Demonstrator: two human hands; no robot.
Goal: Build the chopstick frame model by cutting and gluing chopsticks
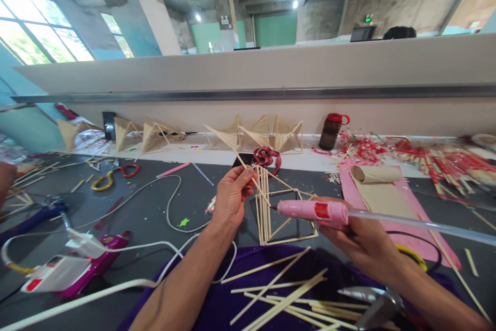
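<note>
My left hand (pixel 231 195) is closed in a pinch on a thin wooden stick (pixel 248 172), held against a stick frame (pixel 271 212) that stands on the dark table. My right hand (pixel 360 240) grips a pink glue gun (pixel 312 210). Its nozzle points left and touches the frame's upright sticks. A clear glue rod (pixel 418 224) sticks out of the gun's back to the right. Several loose sticks (pixel 282 295) lie on purple cloth (pixel 232 305) in front of me.
Finished stick models (pixel 256 135) line the white ledge at the back, beside a brown bottle with a red lid (pixel 331 131). Scissors (pixel 114 175), white cables (pixel 155 202) and another pink glue gun (pixel 77 269) lie left. A pink mat (pixel 387 202) and red scraps (pixel 406 153) lie right. Another person's hand (pixel 5 178) shows far left.
</note>
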